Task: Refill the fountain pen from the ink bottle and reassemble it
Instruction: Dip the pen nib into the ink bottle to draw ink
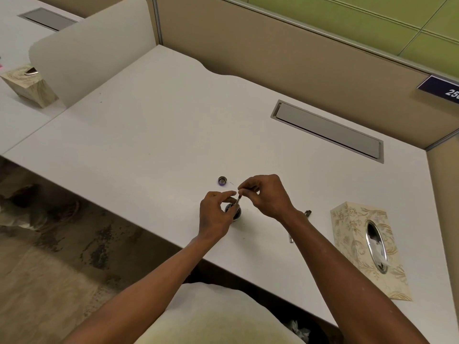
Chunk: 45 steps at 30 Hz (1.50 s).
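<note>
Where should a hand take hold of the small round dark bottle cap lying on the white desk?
Grip the small round dark bottle cap by its outer side wall, coming from above. It lies flat with its opening up, apart from both hands, with bare white desk all round.

Ink bottle (234,211): small, dark, round, sitting upright and uncapped on the white desk (154,135), near its front edge.
Bottle cap (222,181): dark, lying open side up, just behind the ink bottle and to its left.
Pen section (238,199): thin, tilting down into the ink bottle's mouth.
Other pen parts (307,212): small dark and metallic pieces lying to the right of the ink bottle.
</note>
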### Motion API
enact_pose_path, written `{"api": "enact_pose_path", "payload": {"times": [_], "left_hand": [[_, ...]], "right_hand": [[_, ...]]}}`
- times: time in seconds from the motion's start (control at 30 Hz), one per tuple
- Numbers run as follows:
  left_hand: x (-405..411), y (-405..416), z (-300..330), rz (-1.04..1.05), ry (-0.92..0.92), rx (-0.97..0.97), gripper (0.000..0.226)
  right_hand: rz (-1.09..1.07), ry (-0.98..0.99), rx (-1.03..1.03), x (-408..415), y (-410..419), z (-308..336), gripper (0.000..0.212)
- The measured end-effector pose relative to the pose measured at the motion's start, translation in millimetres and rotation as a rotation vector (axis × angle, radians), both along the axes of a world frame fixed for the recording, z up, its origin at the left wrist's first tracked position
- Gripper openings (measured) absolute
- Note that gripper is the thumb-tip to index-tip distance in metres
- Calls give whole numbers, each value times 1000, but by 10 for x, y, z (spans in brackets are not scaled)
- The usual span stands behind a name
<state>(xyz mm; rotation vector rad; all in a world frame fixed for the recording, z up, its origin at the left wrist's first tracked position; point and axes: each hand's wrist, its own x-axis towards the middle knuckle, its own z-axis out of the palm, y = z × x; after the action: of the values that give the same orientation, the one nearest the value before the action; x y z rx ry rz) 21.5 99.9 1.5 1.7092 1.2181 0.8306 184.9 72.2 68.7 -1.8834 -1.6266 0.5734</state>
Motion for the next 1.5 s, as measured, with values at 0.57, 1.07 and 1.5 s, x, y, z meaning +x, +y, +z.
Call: {"api": "enact_pose_path", "payload": {"times": [0.57,1.07,1.5], "left_hand": [[-11,-14,-19,8,-6,-10,30],[16,-16,-23,14,27,1,32],[31,-43,-10,32,23,1,33]], "right_hand": [[21,-76,-19,2,-12,38,7],[43,-63,-19,-4,-41,25,9],[9,-70,-26,-2,-33,19,15]]}}
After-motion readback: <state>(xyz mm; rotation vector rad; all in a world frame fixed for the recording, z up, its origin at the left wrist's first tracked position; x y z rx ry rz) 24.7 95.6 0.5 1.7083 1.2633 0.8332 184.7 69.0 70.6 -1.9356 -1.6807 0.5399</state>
